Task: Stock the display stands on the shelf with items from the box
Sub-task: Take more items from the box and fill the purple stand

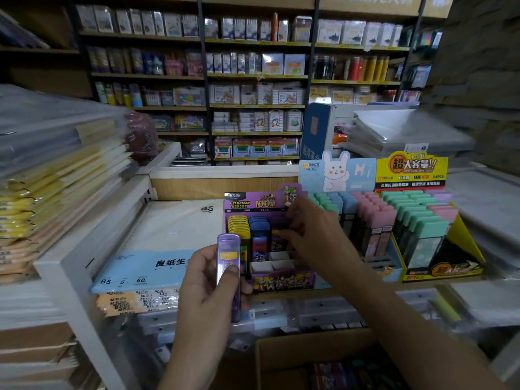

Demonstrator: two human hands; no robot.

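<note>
A stationery shop: tall dark wall shelves packed with boxed goods fill the background, and nearer stands a white metal shelf carrying the display stands. The landmark is the purple cardboard display stand with a "100" header, at the middle of that shelf.

Its back left column holds yellow lead-refill cases, with dark blue lead-refill cases beside them. Its front compartments show white dividers.

The left grip is in front of the purple stand and slightly left of it. It is clenched round a translucent purple lead-refill case, held upright with the thumb across its lower face.

The right grip reaches into the purple stand from the right. Its fingertips pinch the top of a second purple case standing in the column right of the blue ones.

Just right of the purple stand sits a pale blue rabbit-printed display stand with green, blue and pink cases. Beyond that one stands a yellow display stand filled with green and pink cases.

Left of the purple stand a light blue pack of B5 paper lies flat on the shelf. Further left rise stacked wrapped notebooks.

Below the purple stand and nearer the camera, an open brown cardboard box holds dark packets, blurred.
</note>
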